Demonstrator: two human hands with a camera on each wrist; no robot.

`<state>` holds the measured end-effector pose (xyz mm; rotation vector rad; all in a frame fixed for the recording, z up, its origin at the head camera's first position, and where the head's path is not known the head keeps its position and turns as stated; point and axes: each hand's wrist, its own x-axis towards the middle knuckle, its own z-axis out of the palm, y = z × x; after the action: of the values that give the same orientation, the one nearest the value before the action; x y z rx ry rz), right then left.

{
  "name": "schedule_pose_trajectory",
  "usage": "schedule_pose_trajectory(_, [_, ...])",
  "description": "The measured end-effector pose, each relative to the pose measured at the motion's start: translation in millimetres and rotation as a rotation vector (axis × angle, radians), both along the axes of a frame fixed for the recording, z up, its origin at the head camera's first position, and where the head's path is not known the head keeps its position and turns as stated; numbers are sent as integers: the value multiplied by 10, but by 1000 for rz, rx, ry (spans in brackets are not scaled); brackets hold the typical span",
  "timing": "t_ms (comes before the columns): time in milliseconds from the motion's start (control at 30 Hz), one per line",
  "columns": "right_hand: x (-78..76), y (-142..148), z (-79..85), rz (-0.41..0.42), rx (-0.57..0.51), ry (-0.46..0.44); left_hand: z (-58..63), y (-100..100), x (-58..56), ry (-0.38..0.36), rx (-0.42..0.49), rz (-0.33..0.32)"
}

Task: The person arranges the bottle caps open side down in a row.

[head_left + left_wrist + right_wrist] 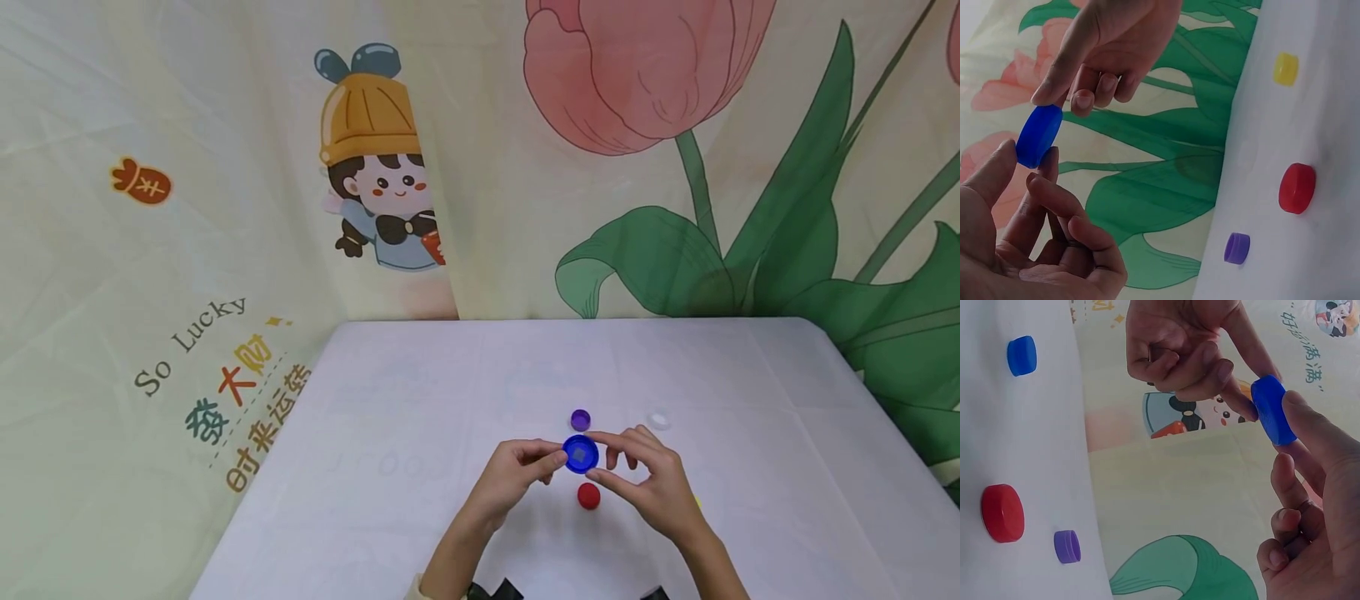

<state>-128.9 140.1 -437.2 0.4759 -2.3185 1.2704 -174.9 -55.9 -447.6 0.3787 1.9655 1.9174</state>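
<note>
A blue bottle cap (581,454) is held up above the table, its hollow side with a greyish square patch inside facing the head camera. My left hand (508,477) pinches its left edge between thumb and fingertips. On the opposite edge, the thumb and index finger of my right hand (656,479) grip it, the other fingers loosely curled. Below the held cap on the table lies a red cap (588,497). Just beyond it is a smaller purple cap (581,420), hollow side up.
A second blue cap (1022,355) lies on the white-covered table (420,375). In the left wrist view a yellow cap (1286,69) shows; my right hand mostly covers it in the head view. A clear whitish cap (658,419) lies farther back. A printed curtain (495,250) hangs behind.
</note>
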Motion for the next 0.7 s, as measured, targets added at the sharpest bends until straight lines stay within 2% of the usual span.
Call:
schedule_pose_trajectory(133, [-56,33,-137,8,-4,-2,2,9,0,-20,18,15])
schedule_pose_trajectory(300, [-105,65,-261,13,-14,1,168,11,77,9,20,30])
schedule_pose_trajectory(367, [-109,67,-274,16,-15,2,211,11,104,40,27,36])
schedule_pose_trajectory(567, [-110,54,-287,9,-22,5,216,16,106,92,-6,59])
schedule_pose_trajectory(700, [-49,-12,-166,-12,-49,12,228,8,114,136,-36,71])
